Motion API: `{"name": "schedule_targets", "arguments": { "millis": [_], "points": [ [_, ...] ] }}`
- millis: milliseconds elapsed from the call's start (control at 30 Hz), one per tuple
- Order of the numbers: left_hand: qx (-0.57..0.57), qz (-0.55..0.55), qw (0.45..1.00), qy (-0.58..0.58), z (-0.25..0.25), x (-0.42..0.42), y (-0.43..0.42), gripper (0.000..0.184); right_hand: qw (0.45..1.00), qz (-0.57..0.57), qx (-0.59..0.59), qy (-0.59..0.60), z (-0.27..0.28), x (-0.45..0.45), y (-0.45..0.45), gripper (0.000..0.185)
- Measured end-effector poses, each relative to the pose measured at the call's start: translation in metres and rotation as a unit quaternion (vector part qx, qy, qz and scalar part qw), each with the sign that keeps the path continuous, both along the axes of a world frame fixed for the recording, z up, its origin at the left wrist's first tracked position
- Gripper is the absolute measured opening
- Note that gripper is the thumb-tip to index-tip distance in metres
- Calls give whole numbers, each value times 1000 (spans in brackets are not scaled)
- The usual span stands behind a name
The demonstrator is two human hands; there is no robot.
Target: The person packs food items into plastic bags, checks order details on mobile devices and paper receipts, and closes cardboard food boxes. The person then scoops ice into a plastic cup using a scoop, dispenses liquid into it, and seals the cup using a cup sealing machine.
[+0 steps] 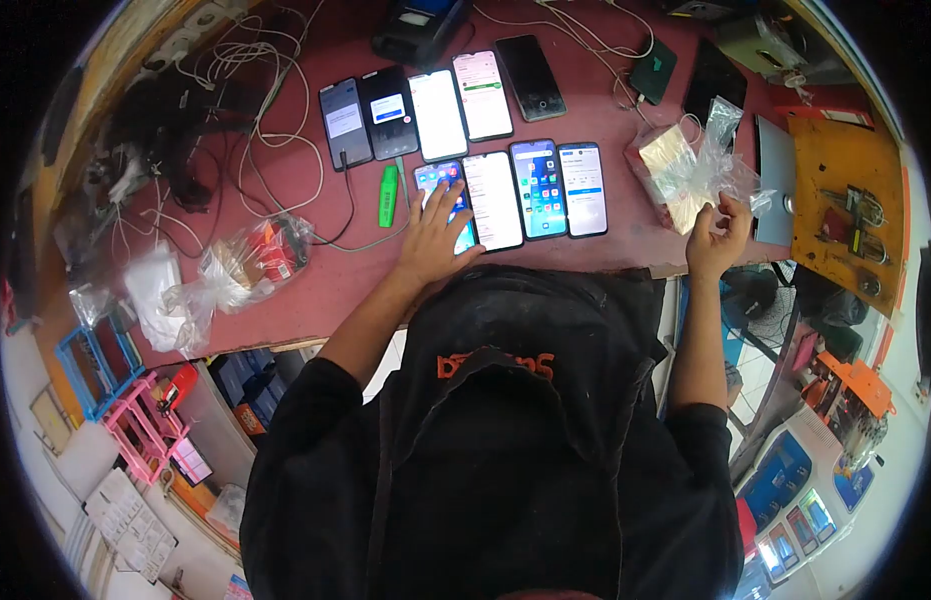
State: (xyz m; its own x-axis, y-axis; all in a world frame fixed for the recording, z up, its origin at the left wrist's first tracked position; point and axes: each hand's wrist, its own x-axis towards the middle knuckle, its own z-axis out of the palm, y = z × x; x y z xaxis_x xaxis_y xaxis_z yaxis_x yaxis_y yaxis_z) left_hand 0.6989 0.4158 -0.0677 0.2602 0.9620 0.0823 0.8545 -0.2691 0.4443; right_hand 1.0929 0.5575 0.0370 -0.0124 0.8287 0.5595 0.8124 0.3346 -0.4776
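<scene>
My left hand (437,235) lies with spread fingers over a lit phone (468,236), its fingertips on the screen and part of the display hidden. Touching that phone's right side is a phone with a white page (493,200). Farther right lie a phone showing app icons (538,190) and a phone with a blue button on its page (583,190). At the right, my right hand (718,240) is loosely curled, thumb and forefinger apart, beside a clear plastic bag (710,165) around a box (662,165). Nothing shows clearly in its fingers.
Behind is another row of phones, including a white-screened one (437,115) and a dark one (530,78). A green highlighter-like stick (387,197) lies left of my hand. White cables (275,135) tangle at left, near plastic-wrapped items (250,265). A silver laptop (773,185) stands right.
</scene>
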Motion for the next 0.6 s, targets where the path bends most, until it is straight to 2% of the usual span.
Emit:
{"name": "schedule_targets", "arguments": {
  "millis": [433, 500, 600],
  "points": [
    [-9, -52, 998, -20, 4, 14, -1, 39, 1000, -12, 8, 9, 0, 7, -3, 23],
    [-28, -133, 990, -26, 4, 13, -1, 35, 1000, -3, 6, -21, -2, 12, -4, 19],
    [-61, -156, 986, -3, 3, 16, -2, 33, 1000, -12, 5, -6, -5, 9, -4, 21]
  ]
}}
